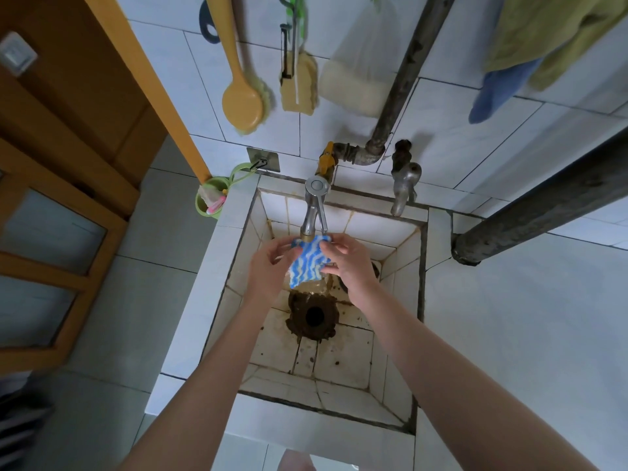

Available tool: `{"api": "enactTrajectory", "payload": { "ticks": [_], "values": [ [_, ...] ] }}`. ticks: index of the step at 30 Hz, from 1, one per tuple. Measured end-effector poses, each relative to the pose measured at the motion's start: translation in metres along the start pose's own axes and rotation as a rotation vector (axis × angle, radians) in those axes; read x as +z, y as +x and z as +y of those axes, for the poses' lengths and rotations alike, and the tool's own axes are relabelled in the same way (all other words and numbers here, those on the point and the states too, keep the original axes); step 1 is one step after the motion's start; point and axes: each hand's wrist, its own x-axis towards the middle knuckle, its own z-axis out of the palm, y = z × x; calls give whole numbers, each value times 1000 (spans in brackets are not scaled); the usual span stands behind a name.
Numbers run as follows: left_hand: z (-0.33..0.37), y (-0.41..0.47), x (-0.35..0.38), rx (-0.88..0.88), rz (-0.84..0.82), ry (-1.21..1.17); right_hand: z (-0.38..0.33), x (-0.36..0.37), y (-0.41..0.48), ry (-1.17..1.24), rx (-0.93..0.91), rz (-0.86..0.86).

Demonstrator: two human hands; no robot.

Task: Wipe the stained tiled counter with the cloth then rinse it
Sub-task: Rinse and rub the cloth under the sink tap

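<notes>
Bare forearms (pixel 217 385) reach over a square, white-tiled sink (pixel 306 426), grout-stained, with a grimy dark drain hole (pixel 314 316). Left hand (pixel 268 266) and right hand (pixel 350 263) each pinch a blue-and-white wavy-striped cloth (pixel 307 263), spread just under the far chrome tap (pixel 314 212).

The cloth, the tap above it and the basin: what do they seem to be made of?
Cloth: probably soft fabric with blue-and-white wavy stripes; it hangs limply. Tap: polished metal with a grey shine. Basin: glazed white tiles with dark, stained joints.
</notes>
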Motion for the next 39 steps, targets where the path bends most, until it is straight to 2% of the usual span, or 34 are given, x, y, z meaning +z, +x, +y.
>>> {"api": "enactTrajectory", "payload": {
  "ticks": [3,10,18,28,34,39],
  "values": [
    [-6,1,-7,-56,-34,116,-1,7,1,9,13,-19],
    [-11,0,-5,-110,-34,119,10,3,2,103,51,58],
    [-9,6,-3,-149,-74,-46,1,3,13,234,72,111],
    [-2,9,-1,-155,23,-192,0,-6,17,331,73,119],
    [5,8,12,-116,-5,-255,-3,-16,16,364,60,145],
    [3,9,12,-172,-27,-405,-6,-17,12,434,75,145]
  ]
}}
